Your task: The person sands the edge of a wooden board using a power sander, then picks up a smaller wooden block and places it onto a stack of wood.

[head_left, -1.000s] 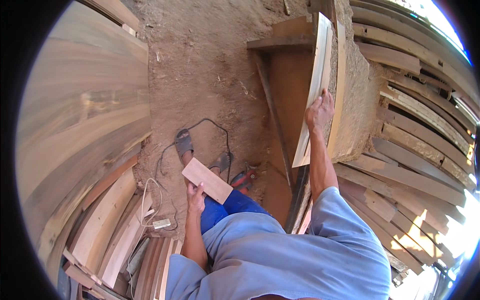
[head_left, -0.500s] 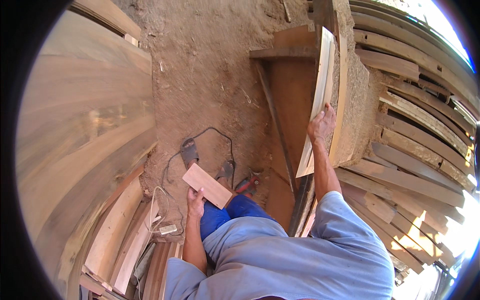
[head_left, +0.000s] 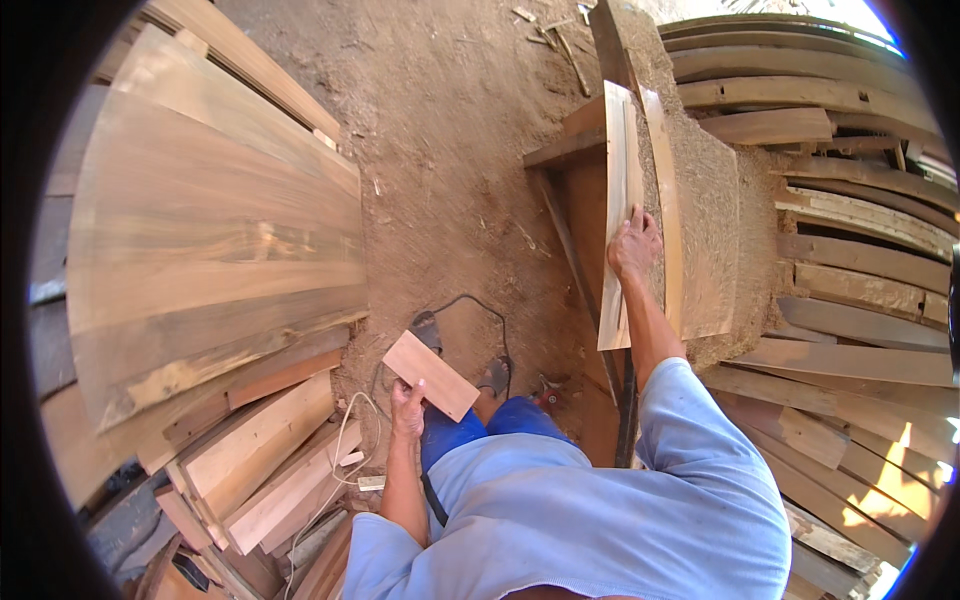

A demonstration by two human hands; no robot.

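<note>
My left hand [head_left: 408,408] is closed on the lower edge of a short, flat wooden board [head_left: 432,376], its thumb lying on the upper face. The board is tilted and held over my lap, in front of my blue shorts [head_left: 512,420]. Out to the right, my right hand [head_left: 635,246] grips a long, pale wooden plank [head_left: 613,270] by its right edge; some fingertips are hidden. That plank lies along the near side of a sawdust-covered workbench [head_left: 710,260], beside another narrow strip of wood [head_left: 662,190].
A large wooden panel [head_left: 220,240] stands at the left, with stacked boards [head_left: 265,440] below it. More planks [head_left: 850,250] are piled at the right. A dark cable [head_left: 462,298] loops round my sandalled feet. A red tool [head_left: 546,394] lies beside them, and a white power strip [head_left: 371,483] lies left.
The view has turned, bringing more of the left panel and stacked boards into sight. Both hands keep their holds on the short board and the long plank.
</note>
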